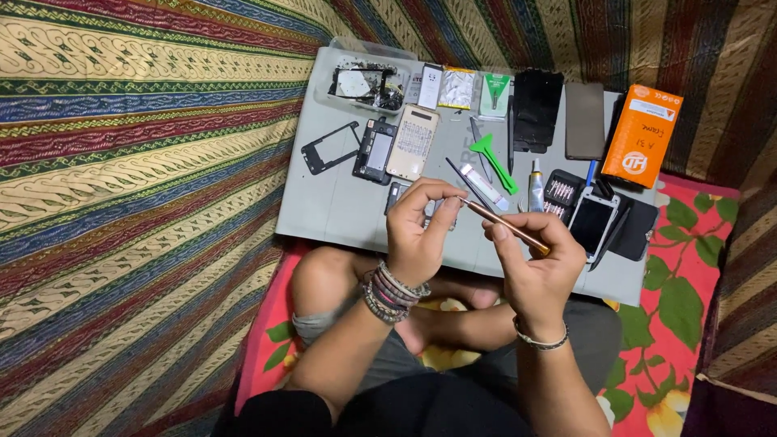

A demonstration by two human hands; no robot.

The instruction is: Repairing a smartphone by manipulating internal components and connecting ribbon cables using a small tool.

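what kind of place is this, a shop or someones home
Probably a home corner used for phone repair, not a shop counter. The person sits cross-legged on patterned cloth with a grey work mat on the floor, covered in opened phone parts, a green pry tool and a screwdriver bit set.

Two hands [417, 235], one copper-coloured screwdriver [506, 225], one orange box [642, 136], one green pry tool [494, 162] — one grey mat [340, 210].

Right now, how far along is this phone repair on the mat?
Done: a phone is opened, its black frame and gold back cover lying apart on the grey mat. In hand: the right hand holds a copper-coloured tool, its tip pinched by the left hand. Left, it seems: reassembly, as parts and the green pry tool lie spread out.
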